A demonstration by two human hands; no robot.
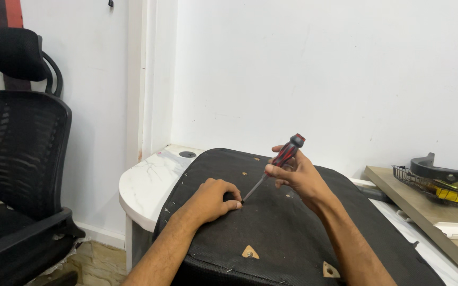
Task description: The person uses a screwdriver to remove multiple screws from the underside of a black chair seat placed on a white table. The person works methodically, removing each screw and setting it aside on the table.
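A black fabric-covered chair seat (287,233) lies upside down on a white marble-look table (147,182), stapled along its edge, with small torn holes showing wood. My right hand (298,175) grips a screwdriver (276,167) with a red and black handle, its shaft slanting down to the left. The tip meets the fabric right beside my left hand (213,198). That hand rests on the seat with its fingers curled and pressed against the fabric at the tool's tip.
A black mesh office chair (19,153) stands at the left, close to the table's rounded corner. At the right, a wooden shelf (420,204) carries a wire basket (438,185) with a black armrest part and something yellow. A white wall is behind.
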